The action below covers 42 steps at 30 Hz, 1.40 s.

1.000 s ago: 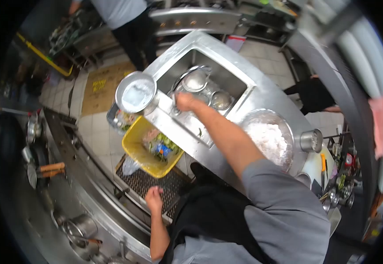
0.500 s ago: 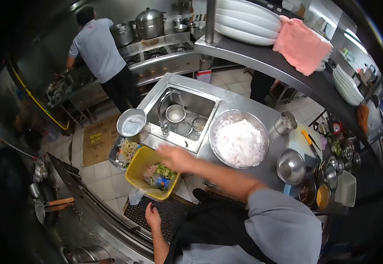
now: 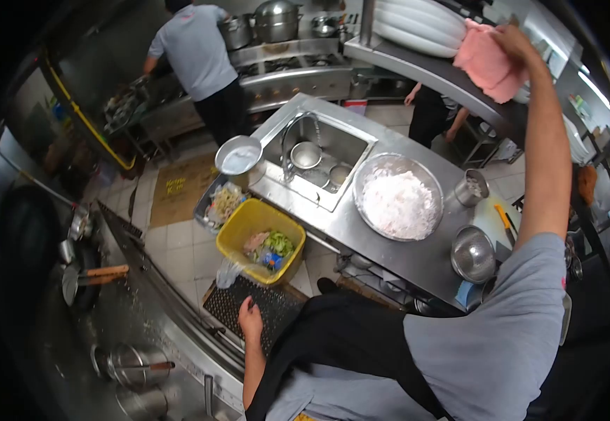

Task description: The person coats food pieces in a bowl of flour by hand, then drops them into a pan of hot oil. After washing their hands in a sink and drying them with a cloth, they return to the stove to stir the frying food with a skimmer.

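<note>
At the upper right my right hand (image 3: 512, 43) is raised to the shelf, its fingers closed on the edge of a pink cloth (image 3: 486, 62). The cloth hangs over the shelf beside a stack of white plates (image 3: 417, 27). My left hand (image 3: 251, 320) hangs low near my apron, holding nothing, with fingers loosely apart above the black floor mat. In front of it stands a yellow bin (image 3: 229, 242) with food scraps inside. On the steel counter, a large metal bowl (image 3: 397, 200) holds white, flour-like material.
Water runs from a tap (image 3: 287, 168) into the sink (image 3: 271, 149), where small metal bowls sit. A perforated colander (image 3: 473, 254), a metal canister (image 3: 471, 188) and an orange-handled knife (image 3: 503, 216) lie on the right. One person (image 3: 194, 59) works by the stoves; another (image 3: 431, 116) is beyond the counter.
My right hand has swung from above the yellow bin up to the pink cloth and taken hold of it. The view has shifted, and my left hand stays low.
</note>
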Available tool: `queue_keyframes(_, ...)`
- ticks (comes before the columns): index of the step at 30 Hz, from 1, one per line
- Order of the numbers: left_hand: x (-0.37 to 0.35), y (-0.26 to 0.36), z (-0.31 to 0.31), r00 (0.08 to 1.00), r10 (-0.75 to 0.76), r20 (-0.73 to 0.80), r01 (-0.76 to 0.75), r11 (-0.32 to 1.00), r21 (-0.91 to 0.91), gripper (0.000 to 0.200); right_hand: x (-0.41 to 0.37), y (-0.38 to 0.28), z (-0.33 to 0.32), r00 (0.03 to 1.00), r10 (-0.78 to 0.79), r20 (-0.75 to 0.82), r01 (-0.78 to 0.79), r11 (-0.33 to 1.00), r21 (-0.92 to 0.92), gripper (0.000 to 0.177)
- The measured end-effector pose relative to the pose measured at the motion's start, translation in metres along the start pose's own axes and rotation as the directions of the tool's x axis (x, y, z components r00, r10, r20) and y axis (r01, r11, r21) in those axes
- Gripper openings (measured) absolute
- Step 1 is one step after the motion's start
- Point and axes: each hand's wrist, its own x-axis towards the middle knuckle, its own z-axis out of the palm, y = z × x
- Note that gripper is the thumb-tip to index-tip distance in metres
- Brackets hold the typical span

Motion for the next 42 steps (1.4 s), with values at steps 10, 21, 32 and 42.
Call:
queue_keyframes(10, 0.032, 0.097, -0.003, 0.966, -0.114, 0.23, 0.225, 0.809, -0.543, 0.025, -0.197, -0.291, -0.085, 0.989, 0.096, -0.108, 0.057, 0.424, 0.904, 0.029)
queue_keyframes(21, 0.085, 0.229, 0.005, 0.824, 0.566, 0.006, 0.081, -0.108, -0.991, 0.052, -0.43, -0.602, 0.056, 0.786, -0.483, -0.386, 0.305, -0.24, 0.922, 0.032)
queue_keyframes(32, 0.055, 0.254, -0.051, 0.864, 0.471, 0.179, -0.346, 0.813, -0.468, 0.035, -0.373, -0.531, 0.049, 0.757, -0.08, -0.648, 0.646, -0.058, 0.761, 0.017)
queue_keyframes(42, 0.079, 0.213, 0.047, 0.568, 0.573, 0.591, -0.703, -0.035, 0.71, 0.025, -0.36, -0.583, 0.101, 0.853, -0.43, -0.296, -0.17, -0.765, 0.621, 0.035)
